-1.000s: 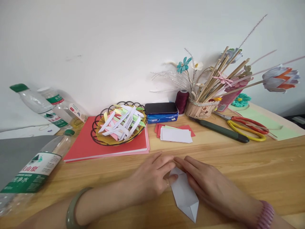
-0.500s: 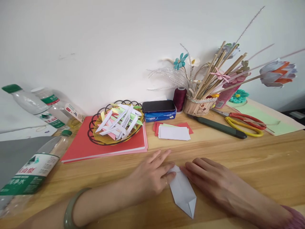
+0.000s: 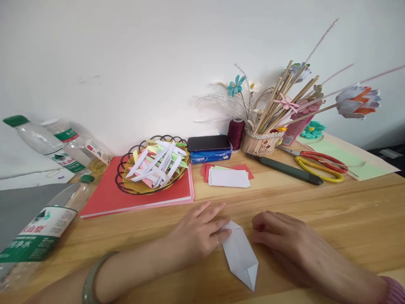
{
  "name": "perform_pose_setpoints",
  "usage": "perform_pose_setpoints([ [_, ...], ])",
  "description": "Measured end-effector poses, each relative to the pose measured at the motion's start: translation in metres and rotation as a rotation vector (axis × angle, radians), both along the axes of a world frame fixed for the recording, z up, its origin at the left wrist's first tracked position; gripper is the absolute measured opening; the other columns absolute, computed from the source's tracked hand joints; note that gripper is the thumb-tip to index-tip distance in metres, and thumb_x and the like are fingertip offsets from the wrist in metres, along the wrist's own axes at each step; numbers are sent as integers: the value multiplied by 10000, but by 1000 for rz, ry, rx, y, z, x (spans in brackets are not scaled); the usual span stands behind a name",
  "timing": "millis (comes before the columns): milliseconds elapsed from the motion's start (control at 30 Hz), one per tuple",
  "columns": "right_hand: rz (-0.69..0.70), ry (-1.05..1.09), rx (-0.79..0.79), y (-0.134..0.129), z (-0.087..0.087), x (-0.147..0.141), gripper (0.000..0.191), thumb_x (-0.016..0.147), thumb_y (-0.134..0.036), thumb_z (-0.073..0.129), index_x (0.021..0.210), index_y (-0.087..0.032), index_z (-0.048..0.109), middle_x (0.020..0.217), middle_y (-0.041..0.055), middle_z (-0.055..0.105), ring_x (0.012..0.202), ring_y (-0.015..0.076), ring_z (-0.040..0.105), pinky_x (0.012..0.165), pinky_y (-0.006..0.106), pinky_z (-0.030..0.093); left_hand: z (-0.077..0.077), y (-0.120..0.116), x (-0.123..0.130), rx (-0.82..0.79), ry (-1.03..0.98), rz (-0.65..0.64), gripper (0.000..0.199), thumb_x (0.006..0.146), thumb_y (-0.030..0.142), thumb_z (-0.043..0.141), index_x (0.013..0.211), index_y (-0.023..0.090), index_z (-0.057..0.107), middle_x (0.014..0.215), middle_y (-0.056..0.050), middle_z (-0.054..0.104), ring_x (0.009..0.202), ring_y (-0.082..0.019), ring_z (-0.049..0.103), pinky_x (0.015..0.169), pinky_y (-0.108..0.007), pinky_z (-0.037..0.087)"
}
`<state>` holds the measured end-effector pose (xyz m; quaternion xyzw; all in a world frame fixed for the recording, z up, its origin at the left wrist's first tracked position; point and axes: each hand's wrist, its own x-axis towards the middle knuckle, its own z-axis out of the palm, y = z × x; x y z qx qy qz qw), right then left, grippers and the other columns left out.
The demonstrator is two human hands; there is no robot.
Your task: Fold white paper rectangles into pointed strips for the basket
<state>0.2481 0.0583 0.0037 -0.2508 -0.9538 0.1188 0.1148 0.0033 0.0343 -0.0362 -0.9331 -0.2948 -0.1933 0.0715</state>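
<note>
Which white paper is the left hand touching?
The pointed folded sheet at the left hand; the flat white slip and strips in the basket lie farther back, untouched.

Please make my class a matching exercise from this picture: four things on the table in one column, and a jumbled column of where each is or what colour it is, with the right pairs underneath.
Things
1. Folded white paper
2. Black phone
3. Round basket
4. Spool of thread

Places and colours
A. On top of a stack of red paper
B. Dark maroon
C. On the table, touched by the left hand
D. Lying on a blue packet

Right pairs
1-C
2-D
3-A
4-B
</note>
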Motion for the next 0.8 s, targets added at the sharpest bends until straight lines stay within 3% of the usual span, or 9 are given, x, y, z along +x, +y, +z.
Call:
perform_pose_setpoints([
  [100,-13,52,-15,0,2,0,259,898,-122,385,1045,-196,584,992,74,608,864,166,580,728,302,496,-2,3,-3,-76,-11,-35,249,924,151,436,1118,199,584,1228,-37,594,1294,-267,368,981,-507,390],
  [200,73,76,12,5,-3,-8,282,905,-146,429,1155,-196,549,1109,74,605,1020,186,544,851,340,466,0,5,-4,-114,-53,-35,304,886,107,430,1127,220,576,1243,-20,585,1277,-263,391,977,-509,384],
  [300,97,83,77,9,-9,-17,230,918,-156,425,1065,-188,599,1039,64,632,955,190,558,812,352,472,8,2,0,-40,-200,1,290,861,80,422,1061,184,604,1095,-37,665,1146,-244,511,921,-447,432],
  [400,80,68,214,9,-11,-22,263,937,-156,359,965,-153,621,937,84,643,854,200,567,725,356,483,18,-7,7,62,-351,6,204,820,112,455,928,148,624,792,-42,688,840,-188,595,723,-334,495],
  [467,51,46,314,6,-12,-22,309,938,-134,316,908,-135,623,887,101,643,817,209,565,685,358,481,21,-13,10,127,-331,0,157,820,181,481,861,140,626,670,-27,642,728,-175,583,652,-310,488],
  [567,11,19,399,2,-13,-21,333,930,-109,293,866,-127,619,837,111,639,775,215,563,645,354,471,15,-19,12,180,-232,8,200,852,276,514,756,135,619,628,-21,603,718,-176,577,683,-310,483],
  [700,22,46,279,4,-15,-20,273,940,-168,333,897,-152,601,822,83,628,742,195,558,647,344,468,3,-16,8,161,-100,131,163,860,123,517,721,161,591,659,-1,592,764,-151,574,697,-275,456],
  [800,7,105,151,8,-17,-18,191,926,-185,394,945,-169,584,832,58,625,753,182,574,655,323,473,3,-11,5,123,-104,169,151,886,149,493,786,159,605,691,-9,602,781,-155,570,664,-269,450],
])
